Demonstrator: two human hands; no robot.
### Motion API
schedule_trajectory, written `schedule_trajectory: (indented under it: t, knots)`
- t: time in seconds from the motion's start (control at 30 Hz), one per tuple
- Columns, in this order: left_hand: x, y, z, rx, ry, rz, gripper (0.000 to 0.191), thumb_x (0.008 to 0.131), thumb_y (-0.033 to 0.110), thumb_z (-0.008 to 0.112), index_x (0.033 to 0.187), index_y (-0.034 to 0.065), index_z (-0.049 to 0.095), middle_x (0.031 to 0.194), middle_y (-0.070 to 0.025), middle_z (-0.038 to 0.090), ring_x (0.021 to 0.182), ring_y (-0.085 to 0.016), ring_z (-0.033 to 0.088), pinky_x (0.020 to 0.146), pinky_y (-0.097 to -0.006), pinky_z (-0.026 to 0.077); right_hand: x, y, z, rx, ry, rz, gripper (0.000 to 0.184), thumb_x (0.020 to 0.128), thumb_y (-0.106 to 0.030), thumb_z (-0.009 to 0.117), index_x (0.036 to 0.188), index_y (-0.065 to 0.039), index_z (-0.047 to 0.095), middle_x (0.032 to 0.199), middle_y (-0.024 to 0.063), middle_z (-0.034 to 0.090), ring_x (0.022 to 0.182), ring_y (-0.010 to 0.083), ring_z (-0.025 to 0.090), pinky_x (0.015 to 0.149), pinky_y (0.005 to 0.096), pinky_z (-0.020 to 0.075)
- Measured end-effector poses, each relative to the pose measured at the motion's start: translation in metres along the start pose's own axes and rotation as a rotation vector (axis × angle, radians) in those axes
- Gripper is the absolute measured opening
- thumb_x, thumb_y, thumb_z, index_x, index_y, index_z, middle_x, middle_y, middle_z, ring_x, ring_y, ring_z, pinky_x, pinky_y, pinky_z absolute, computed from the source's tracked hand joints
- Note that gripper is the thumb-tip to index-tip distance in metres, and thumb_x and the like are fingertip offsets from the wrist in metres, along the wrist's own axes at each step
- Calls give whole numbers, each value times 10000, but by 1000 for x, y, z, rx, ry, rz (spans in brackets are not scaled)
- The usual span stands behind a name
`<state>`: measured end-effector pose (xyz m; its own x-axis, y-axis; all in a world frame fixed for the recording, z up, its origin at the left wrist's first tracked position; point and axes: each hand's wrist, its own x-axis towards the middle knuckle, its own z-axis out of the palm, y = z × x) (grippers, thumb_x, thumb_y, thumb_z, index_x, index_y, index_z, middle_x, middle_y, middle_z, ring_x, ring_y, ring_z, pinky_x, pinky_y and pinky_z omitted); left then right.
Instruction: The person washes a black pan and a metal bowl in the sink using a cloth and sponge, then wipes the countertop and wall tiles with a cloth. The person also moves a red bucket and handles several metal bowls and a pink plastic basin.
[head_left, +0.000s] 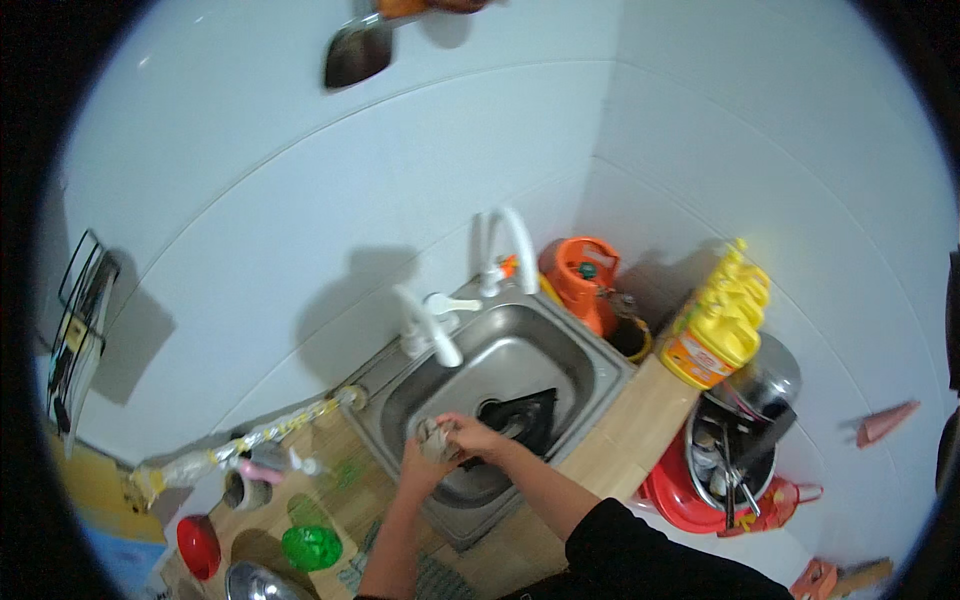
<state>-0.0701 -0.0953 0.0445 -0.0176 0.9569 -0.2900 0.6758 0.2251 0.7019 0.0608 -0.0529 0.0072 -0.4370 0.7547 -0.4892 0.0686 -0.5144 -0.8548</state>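
Both hands are over the stainless steel sink (517, 360), near its front left. A crumpled greyish-white cloth-like thing (433, 441) is held between my left hand (424, 469) and my right hand (474, 437). My left hand cups it from below, and the fingers of my right hand press on its right side. Just beyond my right hand, a dark, sheet-like black thing (536, 420) lies in the basin over part of the drain; its exact kind cannot be told. Two white curved faucets, one near (435, 330) and one farther right (517, 240), rise behind the basin.
An orange gas cylinder (581, 277) stands right of the sink. Yellow jugs (720, 330) line a ledge beside a metal pot (694, 457) holding utensils. On the left counter are a green basket-like thing (312, 547), a red bowl (199, 546) and a metal bowl (259, 583).
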Motion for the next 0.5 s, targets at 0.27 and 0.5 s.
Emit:
schedule_trajectory:
  t: [0.27, 0.5]
  knots:
    - [-63, 13, 26, -405, -372, -64, 615, 691, 259, 699, 1163, -13, 414, 1048, -137, 532, 908, -223, 544, 764, -334, 444, -124, 50, -28, -286, 332, -204, 614, 836, -464, 483, 1284, -77, 325, 1018, 152, 532, 902, 238, 525, 747, 340, 440]
    - [-141, 66, 125, -243, -754, 567, 552, 787, 248, 610, 1183, -45, 359, 1167, -189, 419, 1056, -273, 437, 861, -372, 361, -242, 72, -34, -165, 563, -240, 550, 869, -484, 414, 1117, 4, 466, 1006, 115, 554, 893, 171, 508, 773, 296, 404]
